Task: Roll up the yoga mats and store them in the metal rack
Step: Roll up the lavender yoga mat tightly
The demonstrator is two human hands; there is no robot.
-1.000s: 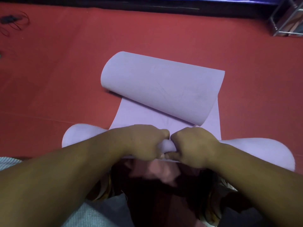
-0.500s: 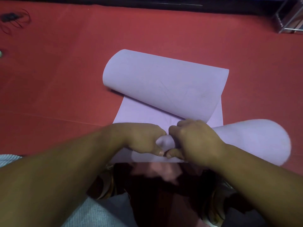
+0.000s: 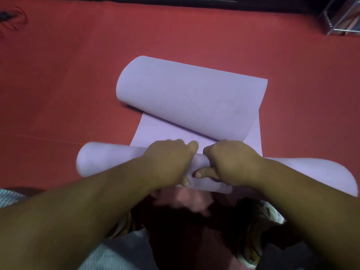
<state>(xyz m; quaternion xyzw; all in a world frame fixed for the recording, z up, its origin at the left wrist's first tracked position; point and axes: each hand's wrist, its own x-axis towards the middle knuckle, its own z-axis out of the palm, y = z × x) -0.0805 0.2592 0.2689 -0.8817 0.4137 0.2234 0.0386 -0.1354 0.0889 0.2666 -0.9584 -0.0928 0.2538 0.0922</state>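
Lilac foam yoga mat (image 3: pixel 191 98) lies on the red carpeted floor (image 3: pixel 64 80), its near end a tight roll clamped under the left hand (image 3: pixel 168 159) and right hand (image 3: pixel 231 162), set close together at the middle. With the ends unheld, the roll may cone or skew. Farther out, the far end curls over itself.

Lilac yoga mat (image 3: pixel 191 98) part-rolled (far end curled), rack (image 3: pixel 340 17) top-right

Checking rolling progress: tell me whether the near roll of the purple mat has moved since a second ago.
Yes. The near roll has advanced away from the person, closing on the curled far end.
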